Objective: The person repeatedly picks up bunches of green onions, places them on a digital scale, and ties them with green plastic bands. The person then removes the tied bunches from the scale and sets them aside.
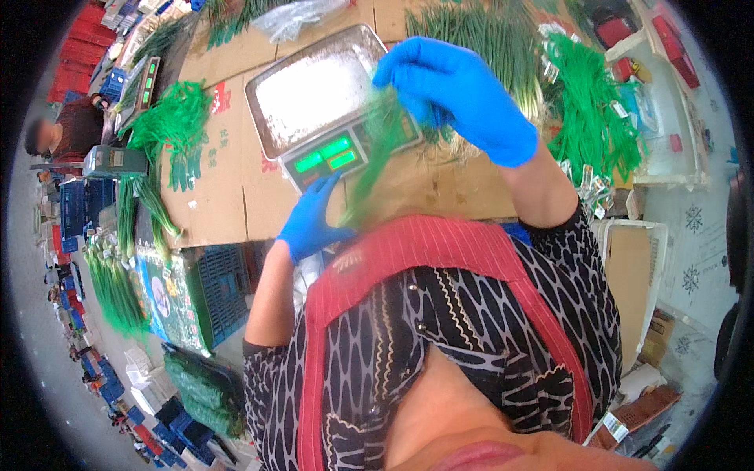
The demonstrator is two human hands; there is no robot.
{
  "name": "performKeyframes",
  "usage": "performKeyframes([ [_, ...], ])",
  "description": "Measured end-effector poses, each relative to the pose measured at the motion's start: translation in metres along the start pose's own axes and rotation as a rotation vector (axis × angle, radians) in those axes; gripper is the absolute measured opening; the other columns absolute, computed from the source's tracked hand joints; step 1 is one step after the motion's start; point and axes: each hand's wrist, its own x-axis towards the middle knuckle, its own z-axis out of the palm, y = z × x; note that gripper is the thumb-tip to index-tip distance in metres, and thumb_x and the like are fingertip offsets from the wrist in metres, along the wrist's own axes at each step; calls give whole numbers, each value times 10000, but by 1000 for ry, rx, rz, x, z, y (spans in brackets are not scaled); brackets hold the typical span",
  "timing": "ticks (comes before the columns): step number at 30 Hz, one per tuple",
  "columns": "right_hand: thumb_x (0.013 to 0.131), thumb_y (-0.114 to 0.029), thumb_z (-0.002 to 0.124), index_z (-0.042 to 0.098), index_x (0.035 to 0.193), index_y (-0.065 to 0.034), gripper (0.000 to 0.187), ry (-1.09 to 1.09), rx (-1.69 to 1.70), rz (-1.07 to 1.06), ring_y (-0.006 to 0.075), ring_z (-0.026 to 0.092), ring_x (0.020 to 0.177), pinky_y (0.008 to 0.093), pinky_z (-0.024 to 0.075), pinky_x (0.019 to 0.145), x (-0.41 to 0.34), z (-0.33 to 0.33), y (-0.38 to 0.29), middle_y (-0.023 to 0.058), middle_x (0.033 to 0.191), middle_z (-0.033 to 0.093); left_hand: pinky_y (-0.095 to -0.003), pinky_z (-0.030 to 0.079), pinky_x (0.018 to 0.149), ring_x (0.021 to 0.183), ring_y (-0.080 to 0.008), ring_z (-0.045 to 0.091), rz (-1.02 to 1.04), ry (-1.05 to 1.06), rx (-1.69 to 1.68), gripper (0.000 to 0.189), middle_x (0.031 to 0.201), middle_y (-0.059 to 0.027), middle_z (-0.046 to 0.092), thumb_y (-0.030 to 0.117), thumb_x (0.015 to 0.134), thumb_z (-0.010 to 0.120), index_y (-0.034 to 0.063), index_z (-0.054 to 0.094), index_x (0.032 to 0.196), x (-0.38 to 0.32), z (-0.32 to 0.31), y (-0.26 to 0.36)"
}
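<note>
My right hand (pixel 453 97), in a blue glove, is raised over the right side of a digital scale and grips the upper end of a green mesh net bag (pixel 380 153). The net hangs blurred down towards my apron. My left hand (pixel 315 221), also gloved in blue, lies by the near edge of the scale, thumb and fingers spread, near the net's lower end; no hold on it can be made out. The scale's metal tray (pixel 318 88) holds nothing, and its green display (pixel 325 154) is lit. Green onions (pixel 483 47) lie in a pile behind my right hand.
Cardboard (pixel 224 200) covers the table. More green nets lie in heaps at left (pixel 174 118) and right (pixel 595 106). Bundled green onions (pixel 154 206) rest at the left edge, beside a second scale (pixel 147 85). A clear plastic bag (pixel 294 17) lies at the back. Another person (pixel 76 129) is at far left.
</note>
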Motion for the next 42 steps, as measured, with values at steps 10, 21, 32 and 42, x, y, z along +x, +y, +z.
performKeyframes([
  [10, 966, -92, 538, 643, 1058, -39, 150, -295, 18, -571, 90, 646, 680, 196, 527, 587, 40, -8, -96, 50, 782, 677, -322, 465, 827, 917, -130, 563, 89, 110, -782, 273, 988, -50, 630, 137, 876, 670, 9, 622, 1112, 117, 36, 55],
  [21, 932, -401, 570, 464, 1356, -69, 549, -318, -518, 348, 226, 619, 995, 392, 485, 877, -33, 21, 158, 165, 1169, 629, -369, 506, 832, 825, -183, 589, -55, 514, -1710, 284, 855, -52, 588, 132, 950, 559, -1, 545, 1201, 106, 17, 31],
  [32, 906, -340, 623, 643, 1024, -73, 293, -469, -133, 714, 55, 492, 558, 230, 396, 476, -61, -14, 110, -8, 721, 549, -380, 414, 889, 921, -178, 523, 186, 1139, -1969, 594, 969, -68, 544, 538, 946, 469, 61, 482, 1301, -46, -81, -151],
  [42, 914, -437, 598, 574, 1222, -44, 499, -492, -502, 37, 244, 642, 826, 369, 518, 760, 42, 116, 165, 170, 992, 670, -338, 495, 781, 817, -175, 605, -106, 945, -1141, 200, 847, -68, 633, 172, 933, 550, 11, 631, 1019, 20, -23, -43],
])
